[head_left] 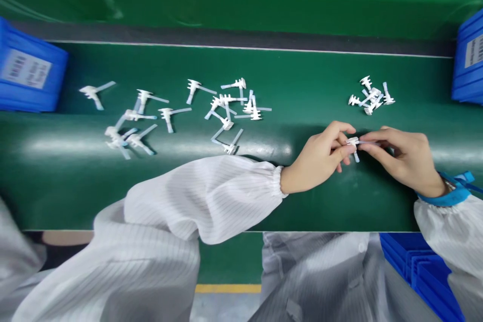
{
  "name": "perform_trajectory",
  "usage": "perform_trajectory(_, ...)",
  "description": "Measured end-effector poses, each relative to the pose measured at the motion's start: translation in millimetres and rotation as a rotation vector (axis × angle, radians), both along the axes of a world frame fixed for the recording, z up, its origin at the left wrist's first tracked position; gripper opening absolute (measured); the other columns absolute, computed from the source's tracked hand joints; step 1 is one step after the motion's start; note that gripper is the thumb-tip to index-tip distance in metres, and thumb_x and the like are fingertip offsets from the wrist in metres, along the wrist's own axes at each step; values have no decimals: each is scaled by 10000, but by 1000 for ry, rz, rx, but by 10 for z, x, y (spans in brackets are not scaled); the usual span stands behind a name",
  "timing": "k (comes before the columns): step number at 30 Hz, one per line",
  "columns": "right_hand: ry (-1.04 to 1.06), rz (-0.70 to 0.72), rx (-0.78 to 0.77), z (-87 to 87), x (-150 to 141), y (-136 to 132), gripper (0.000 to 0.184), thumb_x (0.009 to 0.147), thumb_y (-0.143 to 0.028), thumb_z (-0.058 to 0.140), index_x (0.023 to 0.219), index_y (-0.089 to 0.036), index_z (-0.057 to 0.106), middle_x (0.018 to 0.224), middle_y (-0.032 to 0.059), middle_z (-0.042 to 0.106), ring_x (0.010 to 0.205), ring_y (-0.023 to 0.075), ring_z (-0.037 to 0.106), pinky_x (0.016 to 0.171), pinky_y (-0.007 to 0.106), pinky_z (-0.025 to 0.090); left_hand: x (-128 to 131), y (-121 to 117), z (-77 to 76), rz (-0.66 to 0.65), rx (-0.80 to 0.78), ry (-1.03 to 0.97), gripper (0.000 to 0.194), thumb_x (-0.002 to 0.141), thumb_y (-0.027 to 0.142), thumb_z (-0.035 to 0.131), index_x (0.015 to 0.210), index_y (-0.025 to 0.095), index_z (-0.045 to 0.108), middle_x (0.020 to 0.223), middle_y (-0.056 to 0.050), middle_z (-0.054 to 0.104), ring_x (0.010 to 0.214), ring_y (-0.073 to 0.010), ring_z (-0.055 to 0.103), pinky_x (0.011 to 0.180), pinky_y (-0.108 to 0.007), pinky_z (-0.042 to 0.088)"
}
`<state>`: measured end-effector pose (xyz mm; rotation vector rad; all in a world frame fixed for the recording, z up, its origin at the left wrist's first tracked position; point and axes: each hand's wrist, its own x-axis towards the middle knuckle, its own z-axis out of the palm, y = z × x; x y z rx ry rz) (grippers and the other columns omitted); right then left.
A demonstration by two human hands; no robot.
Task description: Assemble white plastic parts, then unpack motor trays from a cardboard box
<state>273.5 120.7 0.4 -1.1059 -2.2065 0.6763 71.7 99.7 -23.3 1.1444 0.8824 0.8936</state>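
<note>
A small white plastic fitting [352,141] with a bluish end pointing down is pinched between the thumb and fingers of my left hand [319,156]. From the right, my right hand [405,155] closes thumb and forefinger on a thin pale tube [363,142] that meets the fitting's side. Whether the tube is fully seated I cannot tell. Just beyond my hands lies a small pile of similar white fittings [373,94], which show no long side tube. Further left are several fittings with long side tubes [226,105], some overlapping.
More tubed fittings [136,115] are scattered at the left of the green work surface [302,80]. A labelled blue bin [33,70] stands at the far left, another blue bin [468,60] at the far right. Stacked blue crates [411,256] sit below the near edge.
</note>
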Motion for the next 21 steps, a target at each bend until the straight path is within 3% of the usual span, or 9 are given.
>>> perform_trajectory(4, 78, -19, -241, -7, -47, -2, 92, 922, -246, 661, 910, -200, 740, 694, -10, 700, 432, 69, 490, 438, 219, 378, -16, -17, -16, 2, 74, 41, 104, 950, 261, 561, 1024, 198, 524, 734, 44, 570, 606, -68, 570, 535, -166, 485)
perform_trajectory(7, 112, -17, -336, 25, -85, -2, 98, 913, -249, 664, 910, -197, 747, 609, -33, 649, 405, 61, 458, 432, 215, 363, -21, -25, -30, 14, 116, 33, 134, 965, 316, 559, 1015, 194, 537, 727, 37, 580, 621, -78, 572, 559, -183, 487)
perform_trajectory(15, 124, -15, -355, 26, -111, -40, 138, 930, -241, 634, 874, -206, 755, 586, -36, 628, 417, 65, 496, 454, 220, 370, -16, -37, -42, 29, 165, 37, 171, 961, 350, 585, 935, 182, 568, 777, 15, 615, 683, -88, 599, 647, -212, 487)
perform_trajectory(21, 141, -120, -373, 23, -205, -101, 156, 881, -230, 643, 768, -203, 748, 559, -15, 618, 452, 95, 502, 462, 236, 361, -2, -52, -43, 66, 240, 98, 85, 937, 183, 544, 861, 176, 582, 737, 31, 587, 658, -81, 564, 674, -216, 479)
